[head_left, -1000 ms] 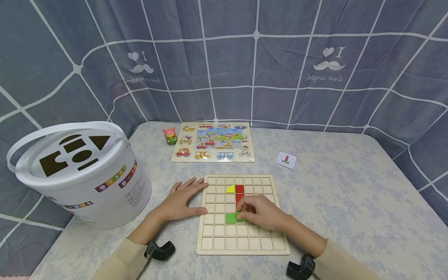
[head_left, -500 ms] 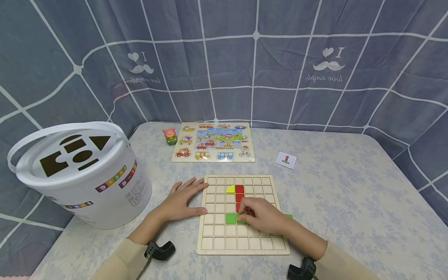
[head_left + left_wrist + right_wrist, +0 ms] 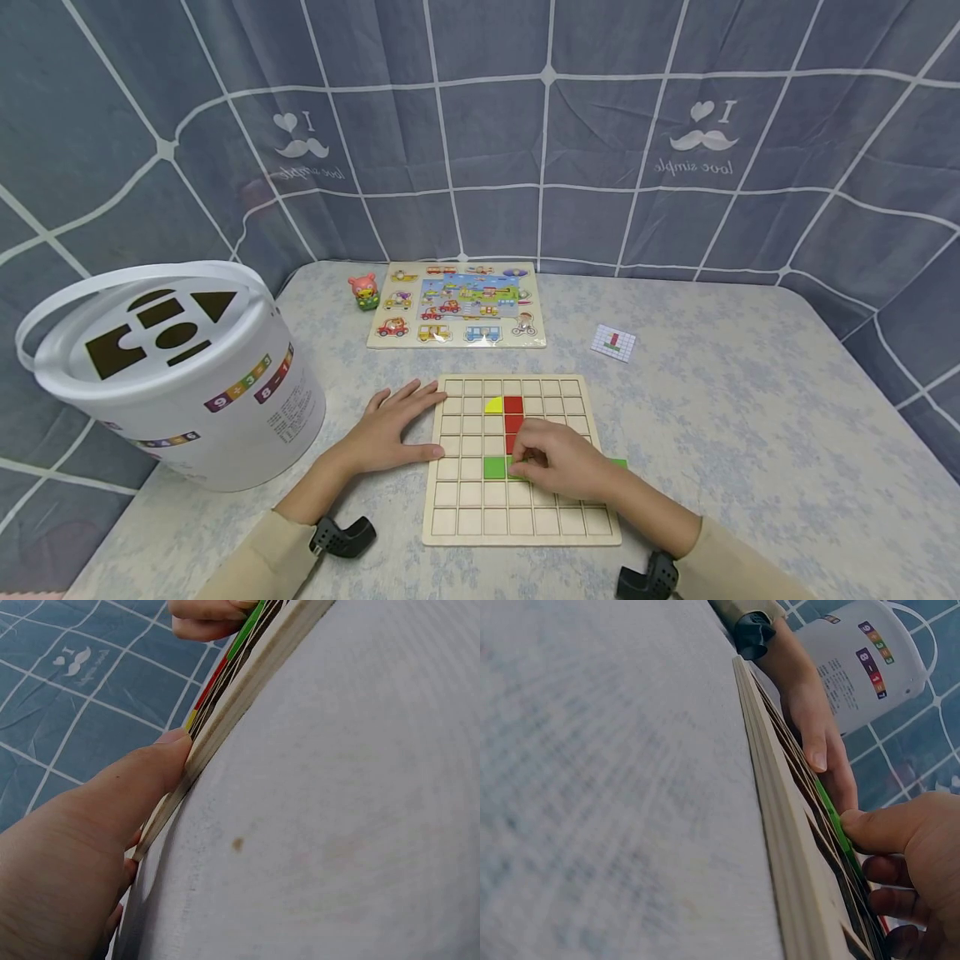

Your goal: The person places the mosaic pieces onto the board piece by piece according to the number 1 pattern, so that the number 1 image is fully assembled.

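Observation:
A wooden grid board (image 3: 517, 517) lies on the table in front of me. It holds a yellow quarter-round piece (image 3: 492, 406), red pieces (image 3: 513, 406) and a green piece (image 3: 494, 467). My right hand (image 3: 562, 462) lies on the board, fingers curled over the green piece (image 3: 829, 810), with the thumb pressed against its edge. A sliver of green (image 3: 618, 463) shows to the right of that hand. My left hand (image 3: 393, 429) rests flat on the table, its thumb (image 3: 112, 817) against the board's left edge (image 3: 247, 682).
A white shape-sorter bucket (image 3: 172, 367) stands at the left. A vehicle peg puzzle (image 3: 457, 304) and a small pink toy (image 3: 364, 290) sit at the back. A small pattern card (image 3: 613, 342) lies to the right. Blue curtain walls surround the table.
My right hand has shifted slightly on the board, and a strip of green now shows at its right side. The left hand has not moved.

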`<move>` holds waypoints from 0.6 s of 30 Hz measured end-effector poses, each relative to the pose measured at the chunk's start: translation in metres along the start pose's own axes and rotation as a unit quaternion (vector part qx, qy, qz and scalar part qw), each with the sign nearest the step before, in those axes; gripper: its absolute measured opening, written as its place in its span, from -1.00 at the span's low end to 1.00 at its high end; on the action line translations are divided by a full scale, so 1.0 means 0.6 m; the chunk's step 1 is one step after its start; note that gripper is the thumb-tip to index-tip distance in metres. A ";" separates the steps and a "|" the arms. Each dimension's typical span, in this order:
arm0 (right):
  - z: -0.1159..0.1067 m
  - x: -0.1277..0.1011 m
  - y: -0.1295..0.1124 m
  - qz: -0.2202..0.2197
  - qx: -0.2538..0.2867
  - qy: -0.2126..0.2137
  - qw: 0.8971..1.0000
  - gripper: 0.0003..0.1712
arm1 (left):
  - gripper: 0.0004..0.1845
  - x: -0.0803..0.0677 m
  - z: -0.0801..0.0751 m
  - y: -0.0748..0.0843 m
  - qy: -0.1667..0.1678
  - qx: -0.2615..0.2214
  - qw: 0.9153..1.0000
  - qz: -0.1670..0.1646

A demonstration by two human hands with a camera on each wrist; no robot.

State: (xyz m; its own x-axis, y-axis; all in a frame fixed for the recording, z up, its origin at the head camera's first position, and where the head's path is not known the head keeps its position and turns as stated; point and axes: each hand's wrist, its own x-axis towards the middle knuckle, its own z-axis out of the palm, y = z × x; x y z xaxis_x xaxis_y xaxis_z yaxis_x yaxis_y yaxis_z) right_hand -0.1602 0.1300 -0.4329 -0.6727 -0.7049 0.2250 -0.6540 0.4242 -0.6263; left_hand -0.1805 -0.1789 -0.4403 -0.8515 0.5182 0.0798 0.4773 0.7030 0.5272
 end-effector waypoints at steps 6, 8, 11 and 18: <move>0.001 0.001 0.001 -0.003 0.005 -0.001 1.000 -0.81 | -0.13 0.000 0.001 -0.001 -0.001 0.002 1.000 -0.002; 0.001 0.001 0.001 -0.004 0.006 -0.001 1.000 -0.81 | -0.13 0.000 0.001 -0.001 -0.001 0.003 1.000 -0.002; 0.001 0.001 0.001 -0.006 0.007 -0.001 1.000 -0.81 | -0.13 0.000 0.002 -0.001 0.000 0.004 1.000 -0.002; 0.000 0.000 0.001 -0.001 0.007 -0.001 1.000 -0.81 | -0.13 0.000 0.001 -0.002 -0.001 0.004 1.000 -0.001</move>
State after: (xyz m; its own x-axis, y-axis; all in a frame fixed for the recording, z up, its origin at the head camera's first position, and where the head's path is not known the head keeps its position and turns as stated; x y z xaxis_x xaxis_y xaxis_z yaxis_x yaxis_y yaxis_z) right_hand -0.1605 0.1302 -0.4333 -0.6702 -0.7074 0.2246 -0.6510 0.4150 -0.6356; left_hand -0.1808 -0.1792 -0.4415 -0.8521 0.5176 0.0779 0.4777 0.7082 0.5198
